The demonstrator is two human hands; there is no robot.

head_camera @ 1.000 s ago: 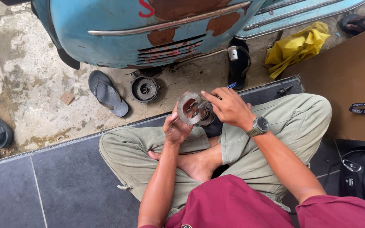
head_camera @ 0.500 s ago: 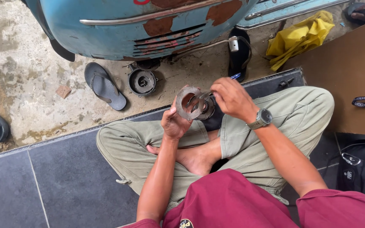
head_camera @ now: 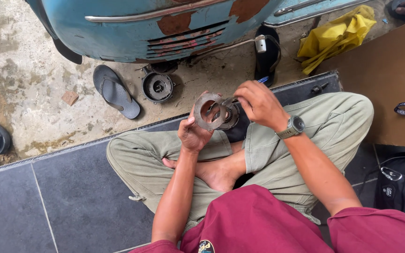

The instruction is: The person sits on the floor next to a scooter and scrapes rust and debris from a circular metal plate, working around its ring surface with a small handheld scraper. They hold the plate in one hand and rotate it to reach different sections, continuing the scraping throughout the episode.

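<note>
1. Person is sitting cross-legged on the dark tiled floor (head_camera: 62, 206) at its edge, beside a rusty blue scooter body (head_camera: 155, 23).
2. Left hand (head_camera: 194, 133) is gripping a flat metal ring plate (head_camera: 208, 111), holding it upright above the knees.
3. Right hand (head_camera: 258, 104) is pinching a round hub part (head_camera: 230, 115) just behind the ring; the fingers are closed on it.
4. Progress, my read: the ring is looking already separated from the hub, and a round housing (head_camera: 157, 86) is lying apart on the concrete near a sandal (head_camera: 116, 91), so the parts are mid-way, not joined.
5. A yellow rag (head_camera: 336, 37) is lying at the top right.
</note>
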